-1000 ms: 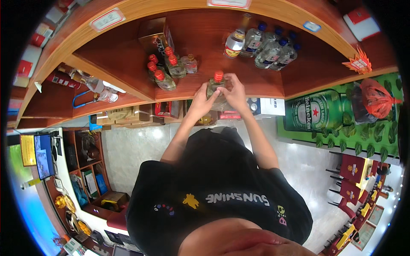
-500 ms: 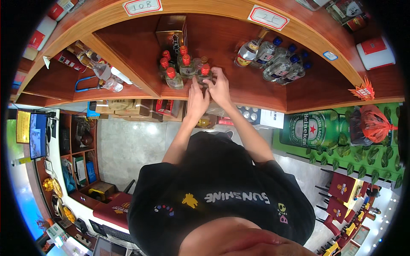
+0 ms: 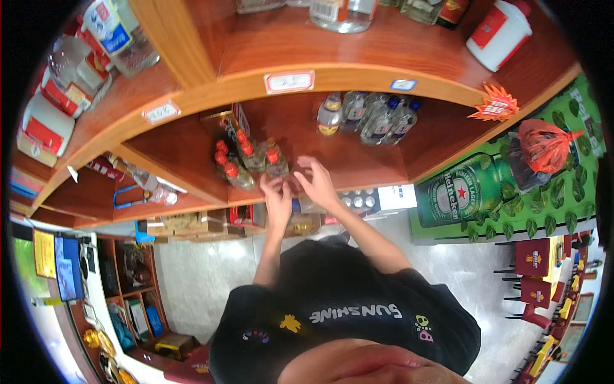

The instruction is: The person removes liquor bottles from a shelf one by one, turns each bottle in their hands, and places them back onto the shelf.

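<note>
Several small clear bottles with red caps stand close together on a brown wooden shelf. The nearest red-capped bottle is upright at the right end of the group. Just in front of its base is my left hand, fingers apart and slightly bent, holding nothing. My right hand hovers to the right of that bottle with its fingers spread and nothing in them. Behind the group stands a dark gold box, partly hidden by the bottles.
Farther right on the shelf stand a white-labelled bottle and several blue-capped bottles. An upright divider bounds the compartment on the left. Above is another shelf edge with price tags. Boxes and cans sit below.
Both hands have come off the nearest red-capped bottle and drawn back toward me, the fingers opening. The bottle stays with the group. The view has tilted up, showing more of the upper shelf.
</note>
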`<move>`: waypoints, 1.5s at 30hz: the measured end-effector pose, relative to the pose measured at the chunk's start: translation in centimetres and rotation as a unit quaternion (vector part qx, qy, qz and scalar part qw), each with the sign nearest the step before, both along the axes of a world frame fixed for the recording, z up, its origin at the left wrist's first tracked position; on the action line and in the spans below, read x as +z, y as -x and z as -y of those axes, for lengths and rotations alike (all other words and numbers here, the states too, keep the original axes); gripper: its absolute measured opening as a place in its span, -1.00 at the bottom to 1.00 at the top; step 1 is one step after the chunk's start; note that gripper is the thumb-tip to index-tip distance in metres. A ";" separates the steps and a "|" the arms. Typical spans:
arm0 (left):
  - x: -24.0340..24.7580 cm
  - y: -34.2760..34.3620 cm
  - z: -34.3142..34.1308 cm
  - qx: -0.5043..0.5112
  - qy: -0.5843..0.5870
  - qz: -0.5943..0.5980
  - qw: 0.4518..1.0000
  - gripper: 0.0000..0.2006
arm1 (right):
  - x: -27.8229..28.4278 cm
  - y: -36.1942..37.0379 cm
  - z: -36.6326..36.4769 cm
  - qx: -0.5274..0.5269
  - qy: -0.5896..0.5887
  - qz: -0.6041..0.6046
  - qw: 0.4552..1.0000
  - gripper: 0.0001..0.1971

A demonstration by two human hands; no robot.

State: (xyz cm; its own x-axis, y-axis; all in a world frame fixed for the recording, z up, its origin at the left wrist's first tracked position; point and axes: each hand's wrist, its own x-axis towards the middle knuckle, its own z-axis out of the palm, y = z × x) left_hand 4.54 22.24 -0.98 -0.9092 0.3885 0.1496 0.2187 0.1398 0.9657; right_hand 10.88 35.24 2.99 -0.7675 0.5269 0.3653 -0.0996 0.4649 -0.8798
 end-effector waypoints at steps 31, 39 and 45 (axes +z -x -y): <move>42.1 -4.9 -15.4 -0.235 -0.052 -0.589 0.772 -0.79 | 47.6 -2.7 -26.8 -0.324 -0.508 0.063 0.795 -0.51; 42.2 -3.9 -15.6 -0.319 -0.073 -0.479 0.815 -0.76 | 48.8 -2.1 -26.8 -0.370 -0.482 0.119 0.785 -0.70; 42.1 -3.8 -16.0 -0.312 -0.086 -0.466 0.824 -0.74 | 50.8 -5.8 -22.4 -0.361 -0.415 0.050 0.834 -0.73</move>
State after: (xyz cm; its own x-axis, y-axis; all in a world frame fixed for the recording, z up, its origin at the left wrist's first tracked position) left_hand 8.37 38.26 41.09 -0.0008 0.6372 0.7707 0.8536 -0.4011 0.3325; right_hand 16.73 57.63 53.79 -0.4089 0.4625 0.7867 0.5239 0.8248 -0.2125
